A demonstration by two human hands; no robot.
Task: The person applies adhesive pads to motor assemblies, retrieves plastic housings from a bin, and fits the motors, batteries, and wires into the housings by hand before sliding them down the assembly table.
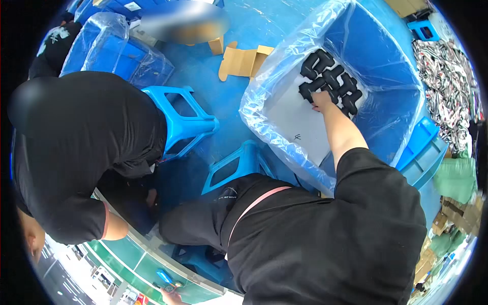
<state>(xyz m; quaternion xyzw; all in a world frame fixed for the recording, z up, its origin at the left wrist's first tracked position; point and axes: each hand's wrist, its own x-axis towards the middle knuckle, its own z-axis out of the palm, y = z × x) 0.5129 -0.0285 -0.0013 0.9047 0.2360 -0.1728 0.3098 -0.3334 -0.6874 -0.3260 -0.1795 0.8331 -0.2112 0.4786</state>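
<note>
My right hand [321, 100] reaches down into a large blue bin [378, 48] lined with clear plastic. Its fingers are closed on a black part [330, 95] at the near edge of a group of several chunky black parts [333, 76]. These lie on a pale flat sheet [297, 114] inside the bin. At the bottom edge of the view, my left hand [171, 296] is over the green table [190, 290], its fingers bent against a small dark object beside a glowing blue one [164, 276]. What it holds is too small to make out.
A co-worker in black [91, 147] bends over at the left, beside a blue stool [188, 119]. Another stool [229, 168] stands near my legs. Cardboard [239, 60] lies on the blue floor. Blue crates [117, 53] are at the upper left, striped cloth [447, 86] at the right.
</note>
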